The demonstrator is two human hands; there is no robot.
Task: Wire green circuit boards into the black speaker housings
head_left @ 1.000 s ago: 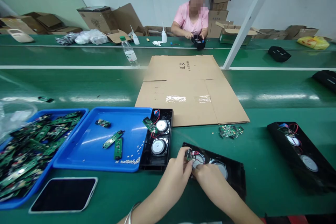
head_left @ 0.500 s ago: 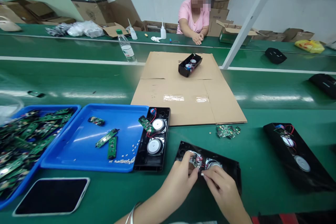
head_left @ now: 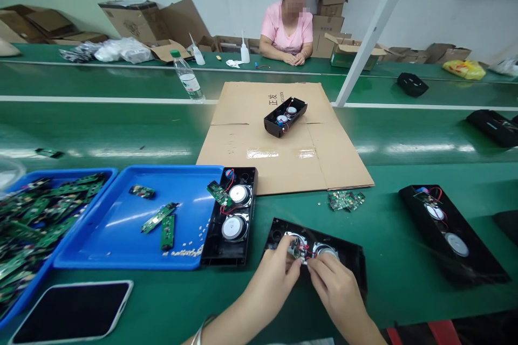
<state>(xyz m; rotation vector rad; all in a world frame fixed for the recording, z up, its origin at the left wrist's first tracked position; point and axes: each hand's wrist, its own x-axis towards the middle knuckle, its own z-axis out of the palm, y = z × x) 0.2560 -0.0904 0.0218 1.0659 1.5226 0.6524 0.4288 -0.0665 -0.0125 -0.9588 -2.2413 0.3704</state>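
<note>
A black speaker housing (head_left: 352,259) with two round speakers and red wires lies at a slant in front of me. My left hand (head_left: 279,267) pinches a small circuit board (head_left: 298,249) over the left speaker. My right hand (head_left: 334,280) is closed beside it, fingertips pressed together near the red wires at the board's edge; what they hold is too small to make out. To the left, a second housing (head_left: 218,242) with a green board (head_left: 219,193) on its wires rests against the blue tray's side.
A blue tray (head_left: 121,242) holds a few boards; another tray (head_left: 111,173) is heaped with boards. A phone (head_left: 73,312), loose boards (head_left: 346,200), another housing (head_left: 477,248) and cardboard (head_left: 259,140) carrying a housing (head_left: 297,108) surround the work. A person (head_left: 287,32) sits opposite.
The housing on the cardboard has slid nearer along it. The person opposite has drawn their arms back and turned their head. My hands keep nearly the same pose; the whole view has shifted slightly.
</note>
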